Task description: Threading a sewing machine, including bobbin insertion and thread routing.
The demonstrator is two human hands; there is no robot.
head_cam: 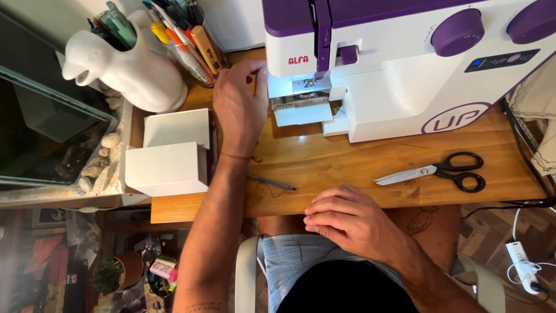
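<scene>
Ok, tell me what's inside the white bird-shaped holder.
The white bird-shaped holder has a bunch of pens or markers sticking out of its top, green and dark ones. Only their upper ends show; the holder's wall hides their lower parts and anything else inside.

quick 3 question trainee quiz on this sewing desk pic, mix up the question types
1. True or false: the left hand reaches up to the needle end of the white and purple sewing machine.
2. Multiple choice: where do the black-handled scissors lie? A) on the wooden table, in front of the machine B) in the white jug C) in the right hand
3. Fill in: the right hand rests at the table's near ____.

Key
1. true
2. A
3. edge
</scene>
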